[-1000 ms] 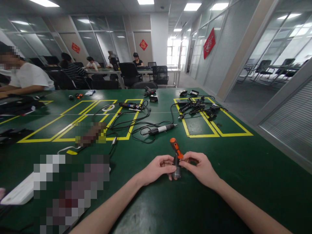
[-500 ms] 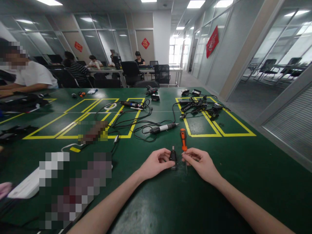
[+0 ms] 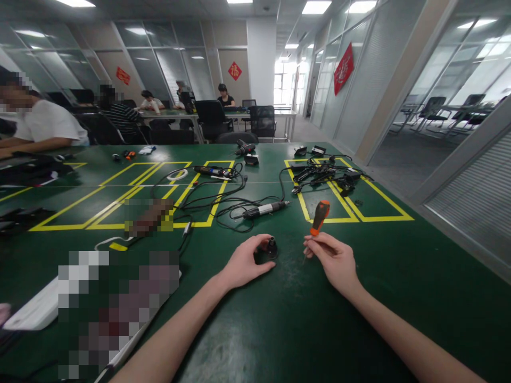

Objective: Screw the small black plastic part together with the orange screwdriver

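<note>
Screwdriver (image 3: 320,217) in your right hand (image 3: 337,258), small black part (image 3: 272,248) upright by your left hand (image 3: 245,261).
Your right hand pinches low on the screwdriver, which tilts tip-down at two o'clock from the black part. Your left hand curves widely around the black part, thumb apart from it; whether its fingertips touch cannot be told. From the black part, a power screwdriver (image 3: 263,211) lies at twelve o'clock, tangled cables (image 3: 319,173) at one, both on the green table (image 3: 279,330).

Head view, forward-down across the table (image 3: 279,330)
</note>
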Action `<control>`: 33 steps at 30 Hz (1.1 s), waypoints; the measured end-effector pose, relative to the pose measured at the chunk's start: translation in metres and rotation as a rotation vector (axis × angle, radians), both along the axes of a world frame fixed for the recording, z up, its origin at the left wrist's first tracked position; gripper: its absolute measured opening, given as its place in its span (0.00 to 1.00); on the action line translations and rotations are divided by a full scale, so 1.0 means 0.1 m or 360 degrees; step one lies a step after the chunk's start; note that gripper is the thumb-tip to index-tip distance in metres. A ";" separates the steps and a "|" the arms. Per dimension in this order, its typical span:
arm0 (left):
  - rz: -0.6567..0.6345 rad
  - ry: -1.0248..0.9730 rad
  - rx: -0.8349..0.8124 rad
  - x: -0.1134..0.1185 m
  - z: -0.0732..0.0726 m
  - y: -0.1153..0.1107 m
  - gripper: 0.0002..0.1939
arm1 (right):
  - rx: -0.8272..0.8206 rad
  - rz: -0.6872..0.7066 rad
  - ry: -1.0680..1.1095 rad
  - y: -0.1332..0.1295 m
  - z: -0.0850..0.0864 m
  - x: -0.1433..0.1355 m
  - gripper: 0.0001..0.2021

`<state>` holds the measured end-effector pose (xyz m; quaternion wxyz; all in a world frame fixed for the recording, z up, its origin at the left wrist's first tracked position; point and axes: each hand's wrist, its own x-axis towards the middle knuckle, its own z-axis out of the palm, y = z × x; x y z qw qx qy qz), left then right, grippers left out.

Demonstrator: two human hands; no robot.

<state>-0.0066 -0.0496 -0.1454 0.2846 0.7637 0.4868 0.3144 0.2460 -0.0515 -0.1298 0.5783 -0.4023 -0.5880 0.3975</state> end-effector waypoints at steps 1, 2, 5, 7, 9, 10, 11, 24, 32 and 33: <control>-0.0095 -0.0041 -0.0080 -0.02 0.02 0.00 0.37 | 0.0016 0.0009 0.0002 -0.01 0.00 0.00 0.10; -0.0121 -0.0079 -0.0119 -0.03 0.05 0.01 0.37 | 0.0027 0.0023 -0.0004 -0.02 0.00 0.00 0.09; -0.0072 -0.0117 -0.0180 -0.03 0.07 0.02 0.21 | 0.0063 0.0073 -0.0075 -0.05 0.00 0.00 0.08; -0.0030 -0.0107 -0.0195 0.01 0.06 0.02 0.16 | 0.0111 0.0090 -0.0151 -0.07 0.00 0.00 0.08; -0.0017 -0.0084 -0.0168 0.05 0.04 0.02 0.17 | 0.0182 0.0093 -0.0225 -0.09 0.02 0.00 0.08; -0.0022 -0.0072 -0.0142 0.06 0.03 0.01 0.18 | 0.0220 0.0092 -0.0259 -0.11 0.03 -0.01 0.08; -0.0046 -0.0066 -0.0126 0.07 0.02 0.01 0.20 | 0.0255 0.0088 -0.0291 -0.12 0.04 -0.01 0.08; -0.0290 -0.0171 -0.0227 0.06 -0.03 0.04 0.17 | 0.0428 0.0058 -0.0491 -0.14 0.17 -0.11 0.07; -0.0284 -0.0172 -0.0234 0.08 -0.02 0.03 0.16 | 0.0496 0.0140 -0.0580 -0.14 0.18 -0.15 0.07; -0.0280 -0.0174 -0.0232 0.08 -0.02 0.03 0.16 | 0.0515 0.0143 -0.0597 -0.14 0.19 -0.15 0.07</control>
